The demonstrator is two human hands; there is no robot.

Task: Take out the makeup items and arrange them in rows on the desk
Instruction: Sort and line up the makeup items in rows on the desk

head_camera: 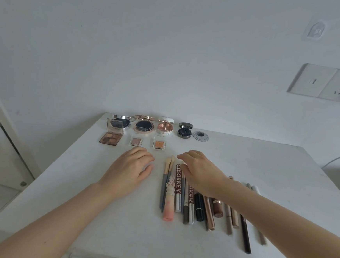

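My right hand [200, 172] hovers, fingers loosely spread and holding nothing, over the makeup sticks [190, 201] at centre frame; my left hand [131, 166] rests flat on the desk [78, 193]. Compacts [145, 125] line the upper centre. Next, I judge: straightening the sticks.

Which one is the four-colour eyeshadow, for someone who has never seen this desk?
Start at the white desk and look along its far edge, where open compacts line the wall. The eyeshadow quad lies at the left end of the row just in front; unlike its two single-pan neighbours, it holds four brown pans.
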